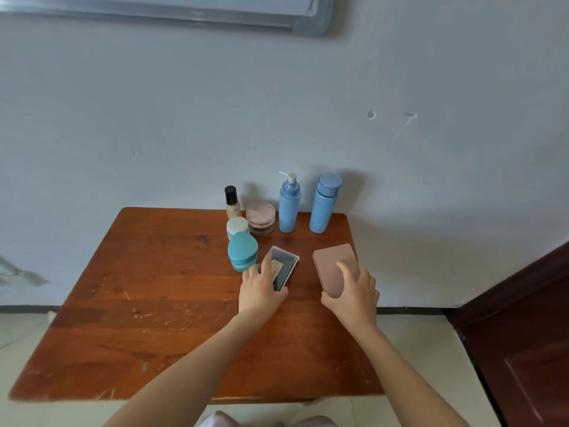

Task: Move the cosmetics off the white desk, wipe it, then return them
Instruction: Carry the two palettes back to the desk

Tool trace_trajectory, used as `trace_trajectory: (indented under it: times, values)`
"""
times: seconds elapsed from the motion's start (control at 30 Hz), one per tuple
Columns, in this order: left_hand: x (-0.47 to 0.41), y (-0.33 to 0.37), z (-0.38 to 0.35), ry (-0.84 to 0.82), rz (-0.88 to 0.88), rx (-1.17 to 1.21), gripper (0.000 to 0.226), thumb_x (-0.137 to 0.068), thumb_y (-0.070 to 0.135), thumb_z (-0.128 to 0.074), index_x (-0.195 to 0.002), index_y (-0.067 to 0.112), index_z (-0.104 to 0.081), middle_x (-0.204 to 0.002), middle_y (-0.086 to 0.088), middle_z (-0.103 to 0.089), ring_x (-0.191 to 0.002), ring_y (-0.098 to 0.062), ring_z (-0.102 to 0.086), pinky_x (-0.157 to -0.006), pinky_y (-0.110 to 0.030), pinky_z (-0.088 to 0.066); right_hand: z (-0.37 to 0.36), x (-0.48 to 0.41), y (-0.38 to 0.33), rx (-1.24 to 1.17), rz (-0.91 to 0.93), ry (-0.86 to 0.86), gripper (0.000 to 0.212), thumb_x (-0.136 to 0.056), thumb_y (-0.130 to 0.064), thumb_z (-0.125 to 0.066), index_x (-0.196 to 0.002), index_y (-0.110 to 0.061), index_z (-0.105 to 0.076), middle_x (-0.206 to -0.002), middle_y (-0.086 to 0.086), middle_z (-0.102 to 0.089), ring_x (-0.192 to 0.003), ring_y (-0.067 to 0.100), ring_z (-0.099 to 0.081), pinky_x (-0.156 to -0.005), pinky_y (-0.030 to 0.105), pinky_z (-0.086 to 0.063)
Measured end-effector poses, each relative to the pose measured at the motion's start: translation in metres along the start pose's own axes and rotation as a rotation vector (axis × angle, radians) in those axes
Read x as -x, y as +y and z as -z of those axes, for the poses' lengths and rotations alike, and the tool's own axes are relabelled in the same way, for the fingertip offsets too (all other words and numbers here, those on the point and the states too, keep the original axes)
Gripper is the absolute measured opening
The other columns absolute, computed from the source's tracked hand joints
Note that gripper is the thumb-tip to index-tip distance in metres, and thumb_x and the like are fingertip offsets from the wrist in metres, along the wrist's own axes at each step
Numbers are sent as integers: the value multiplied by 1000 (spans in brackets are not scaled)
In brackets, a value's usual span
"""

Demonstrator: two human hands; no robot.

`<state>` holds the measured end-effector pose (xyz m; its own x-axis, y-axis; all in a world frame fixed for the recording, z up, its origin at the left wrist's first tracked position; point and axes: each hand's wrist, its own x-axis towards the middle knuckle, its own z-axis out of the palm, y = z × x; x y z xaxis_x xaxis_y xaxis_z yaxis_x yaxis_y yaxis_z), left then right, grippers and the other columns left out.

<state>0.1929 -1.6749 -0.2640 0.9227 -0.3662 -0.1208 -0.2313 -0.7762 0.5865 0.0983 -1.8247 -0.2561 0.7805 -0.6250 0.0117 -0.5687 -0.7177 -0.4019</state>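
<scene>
On a brown wooden table [138, 303] stand several cosmetics near the wall. My left hand [260, 288] grips a flat dark compact case [284, 266] lying on the table. My right hand [354, 291] grips a pink rectangular box [332, 260] near the table's right edge. Behind them are a teal jar [242, 252], a white-lidded jar [237, 226], a foundation bottle [232, 202] with a black cap, a clear pink powder jar [260, 220], a blue pump bottle [289, 204] and a blue capped bottle [324, 204]. No white desk is in view.
The table stands against a pale wall. A dark red wooden door [523, 334] is at the right. Pale floor tiles [415, 349] show around the table. The table's left half holds nothing.
</scene>
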Motion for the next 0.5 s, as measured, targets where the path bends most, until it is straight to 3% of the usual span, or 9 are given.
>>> trace_trajectory:
  times: [0.27, 0.5]
  values:
    - [-18, 30, 63, 170, -207, 191, 75, -75, 23, -65, -139, 28, -26, -117, -10, -50, -110, -23, -43, -90, -35, -41, 42, -29, -21, -62, 35, 172, 71, -69, -38, -70, -131, -24, -38, -137, 11, -33, -122, 30, -32, -96, 42, -33]
    - [-29, 31, 73, 54, -261, 201, 70, -75, 24, -66, -136, 23, -31, -121, -11, -51, -111, -23, -46, -92, -34, -43, 57, -14, -34, -14, -55, 230, 70, -69, -41, -67, -130, -26, -37, -137, 9, -31, -121, 28, -31, -96, 41, -31]
